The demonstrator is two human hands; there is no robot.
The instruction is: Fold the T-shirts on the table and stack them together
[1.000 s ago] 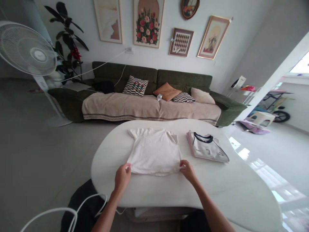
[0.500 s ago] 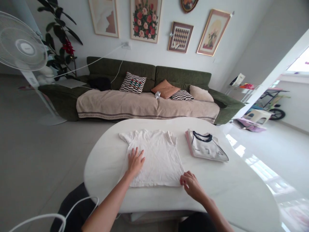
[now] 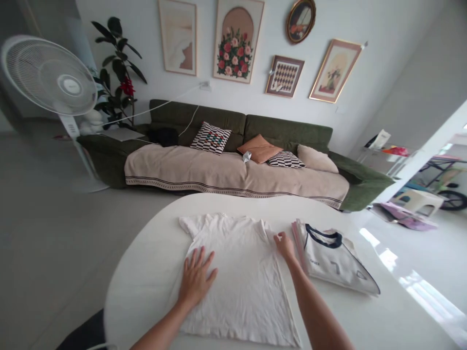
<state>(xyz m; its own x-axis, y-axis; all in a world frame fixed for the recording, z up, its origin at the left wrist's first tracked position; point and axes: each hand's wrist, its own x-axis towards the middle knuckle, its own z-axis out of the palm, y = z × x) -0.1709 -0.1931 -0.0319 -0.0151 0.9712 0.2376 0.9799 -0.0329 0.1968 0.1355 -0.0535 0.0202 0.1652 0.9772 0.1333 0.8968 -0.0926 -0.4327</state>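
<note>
A crumpled white T-shirt lies spread flat on a white oval table, its hem toward me. My left hand presses palm-down on the shirt's left side, fingers spread. My right hand sits at the shirt's right shoulder, fingers bunched on the sleeve edge. Just beyond that hand lies a folded white jersey with a navy collar and a printed 7, and a pink folded garment edge shows under it.
The table's far edge curves in front of a green sofa covered with a beige throw. A white standing fan stands at the left on the grey floor. Bright reflections lie on the floor at right.
The shirt now lies longer toward me. My left hand has moved up from the hem onto the shirt, my right hand has moved up to the sleeve, and the view has tilted.
</note>
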